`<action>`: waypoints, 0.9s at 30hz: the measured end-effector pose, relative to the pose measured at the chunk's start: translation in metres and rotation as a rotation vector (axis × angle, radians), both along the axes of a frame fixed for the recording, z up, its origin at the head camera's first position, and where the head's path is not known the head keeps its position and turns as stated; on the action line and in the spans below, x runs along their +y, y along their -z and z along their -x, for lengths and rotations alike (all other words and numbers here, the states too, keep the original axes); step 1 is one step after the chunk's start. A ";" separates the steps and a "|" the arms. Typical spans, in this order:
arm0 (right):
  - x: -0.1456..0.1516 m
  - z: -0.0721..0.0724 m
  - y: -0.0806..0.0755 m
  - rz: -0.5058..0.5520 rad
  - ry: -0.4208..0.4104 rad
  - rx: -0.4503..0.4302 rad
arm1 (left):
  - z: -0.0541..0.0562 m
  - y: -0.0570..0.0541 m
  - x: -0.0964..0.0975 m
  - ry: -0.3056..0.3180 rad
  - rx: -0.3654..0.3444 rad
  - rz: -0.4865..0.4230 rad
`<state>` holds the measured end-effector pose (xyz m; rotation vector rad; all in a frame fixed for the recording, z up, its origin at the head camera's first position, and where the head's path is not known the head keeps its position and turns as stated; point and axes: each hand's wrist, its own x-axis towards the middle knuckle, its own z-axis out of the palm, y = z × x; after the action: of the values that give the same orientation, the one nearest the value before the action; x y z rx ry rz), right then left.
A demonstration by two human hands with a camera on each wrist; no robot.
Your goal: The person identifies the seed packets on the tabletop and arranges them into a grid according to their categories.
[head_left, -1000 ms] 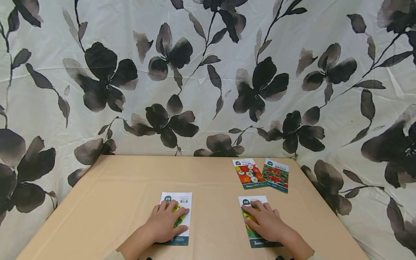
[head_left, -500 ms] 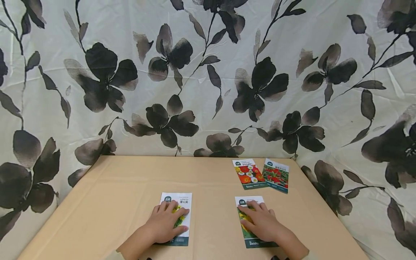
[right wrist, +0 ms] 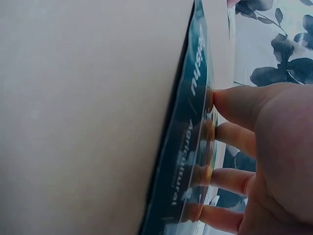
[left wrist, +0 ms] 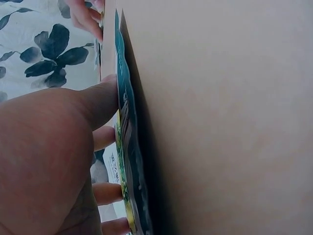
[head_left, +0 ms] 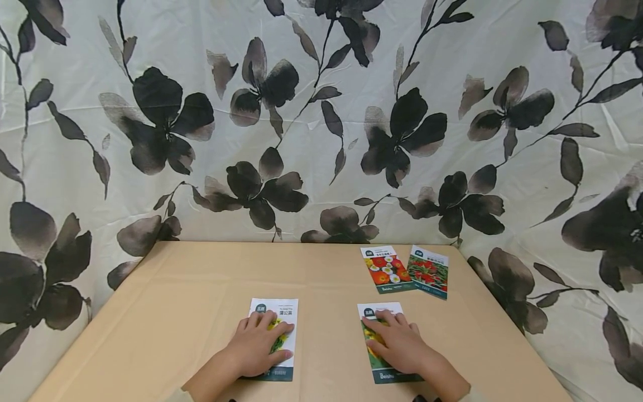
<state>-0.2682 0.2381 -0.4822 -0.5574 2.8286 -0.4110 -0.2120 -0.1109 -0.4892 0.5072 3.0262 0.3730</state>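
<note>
My left hand [head_left: 258, 343] rests with spread fingers on a white seed packet [head_left: 284, 363] with yellow flowers and a dark teal bottom band. In the left wrist view the thumb and fingertips press on the packet's face [left wrist: 126, 98]. To the right, my right hand [head_left: 399, 341] lies over a second seed packet [head_left: 379, 374], green and yellow with a white top and a teal "Beishu" band. The right wrist view has those fingertips touching its glossy front [right wrist: 188, 161]. Both packets lie flat on the table, partly hidden under the hands.
At the far right of the tan table [head_left: 201, 290] lie two more seed packets: one with red, orange and white flowers [head_left: 387, 271], its neighbour with red flowers on green [head_left: 429, 272]. A floral curtain [head_left: 321, 139] hangs behind the table's far edge.
My right hand and the packet under it have slid left, closer to the left packet. The left hand and its packet stay in place, as do the two far packets.
</note>
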 end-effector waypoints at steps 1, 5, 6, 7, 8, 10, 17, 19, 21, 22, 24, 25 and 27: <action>-0.001 0.000 0.000 0.002 -0.003 -0.001 | 0.000 -0.001 0.001 -0.001 -0.004 0.000; -0.004 0.000 0.000 -0.001 -0.019 0.002 | -0.001 -0.002 0.002 -0.003 -0.012 -0.002; -0.005 -0.001 0.000 -0.003 -0.021 0.003 | -0.001 -0.003 0.002 -0.003 -0.015 -0.001; -0.006 -0.001 0.000 -0.004 -0.023 0.004 | -0.001 -0.003 0.002 -0.004 -0.017 -0.001; -0.007 -0.001 0.000 -0.006 -0.024 0.004 | -0.001 -0.004 0.002 -0.004 -0.016 0.000; -0.009 -0.001 0.000 -0.005 -0.028 0.006 | -0.001 -0.004 0.002 -0.004 -0.017 -0.001; -0.017 0.000 0.001 -0.003 -0.047 0.014 | 0.000 0.000 0.001 -0.003 -0.019 0.002; -0.019 0.000 0.002 0.000 -0.055 0.023 | 0.000 0.000 0.001 -0.005 -0.020 0.006; -0.021 -0.001 0.002 0.003 -0.063 0.035 | 0.000 0.000 0.001 -0.007 -0.022 0.006; -0.022 -0.001 0.002 0.003 -0.067 0.040 | 0.000 -0.001 0.001 -0.008 -0.022 0.007; -0.024 -0.001 0.002 0.004 -0.070 0.049 | 0.000 -0.002 0.001 -0.009 -0.021 0.007; -0.025 -0.001 0.002 0.003 -0.070 0.052 | 0.000 -0.003 0.001 -0.009 -0.021 0.006; -0.026 -0.001 0.003 -0.002 -0.068 0.058 | -0.001 -0.004 0.001 -0.011 -0.019 0.007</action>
<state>-0.2670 0.2117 -0.4848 -0.6736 2.8549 -0.3857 -0.2114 -0.1101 -0.4854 0.4844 3.0115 0.3654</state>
